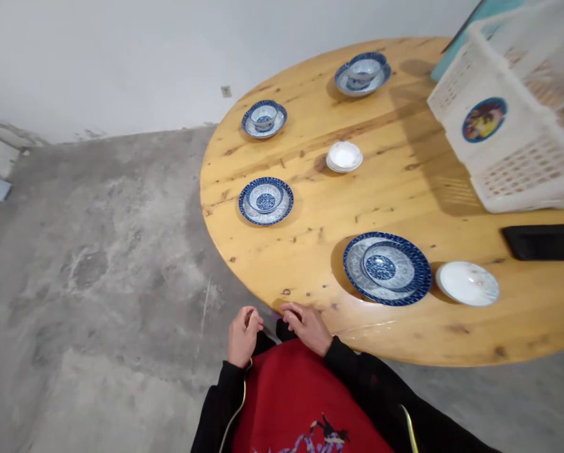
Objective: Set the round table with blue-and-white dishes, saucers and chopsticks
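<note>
My left hand [243,335] hangs in front of my body, just off the table's near edge. Its fingers are loosely bent, with nothing seen in them. My right hand [309,327] is at the table's rim, also empty, fingers loosely curled and the thumb a little apart. Closest to it on the tabletop is a large blue-and-white plate [352,267] with a patterned bowl [381,267] on it. Right beside that plate stands a stack of white dishes [468,283].
The round wooden table [310,251] also bears a plate-and-bowl set [265,201], another [264,118], and a farther one [363,72]. Small white dishes [344,156] are stacked mid-table. A white plastic basket [485,157] and a black flat object [546,242] are at right.
</note>
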Demonstrator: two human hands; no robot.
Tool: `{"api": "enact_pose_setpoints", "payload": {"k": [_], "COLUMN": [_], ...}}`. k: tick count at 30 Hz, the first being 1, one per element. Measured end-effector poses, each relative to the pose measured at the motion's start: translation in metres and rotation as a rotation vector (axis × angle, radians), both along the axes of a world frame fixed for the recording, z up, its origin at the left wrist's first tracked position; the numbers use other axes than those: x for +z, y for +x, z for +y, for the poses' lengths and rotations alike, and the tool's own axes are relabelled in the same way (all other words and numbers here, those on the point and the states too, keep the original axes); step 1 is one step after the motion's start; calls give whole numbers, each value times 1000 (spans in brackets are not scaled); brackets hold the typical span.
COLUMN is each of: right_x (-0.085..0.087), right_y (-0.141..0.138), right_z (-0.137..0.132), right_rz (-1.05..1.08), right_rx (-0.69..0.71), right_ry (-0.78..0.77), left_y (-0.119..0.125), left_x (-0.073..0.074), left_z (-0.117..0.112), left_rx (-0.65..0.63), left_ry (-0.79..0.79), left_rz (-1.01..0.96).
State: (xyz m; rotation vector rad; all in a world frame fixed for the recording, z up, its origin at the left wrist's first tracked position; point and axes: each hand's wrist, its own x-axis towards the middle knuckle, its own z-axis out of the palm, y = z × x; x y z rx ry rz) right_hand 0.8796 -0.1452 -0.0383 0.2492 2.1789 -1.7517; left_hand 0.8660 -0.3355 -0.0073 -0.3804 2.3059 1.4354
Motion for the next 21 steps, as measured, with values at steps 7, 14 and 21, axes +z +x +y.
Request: {"api": "enact_pose_setpoints", "payload": {"k": [7,14,21], "right_x": [6,-1,1], "right_y": [-43,-89,-143], "right_z": [-11,-46,-78], "right_rz": [-4,-43,-66], "right_rx": [-180,-440,-761], "right_ry": [-28,-19,39], "left_y": [-74,-174,-275], "left_x": [0,9,20], "left_z": [-1,-17,-46], "left_rx": [-176,-395,-605], "left_ry": [30,82,151], "left_rz": [62,90,103]}}
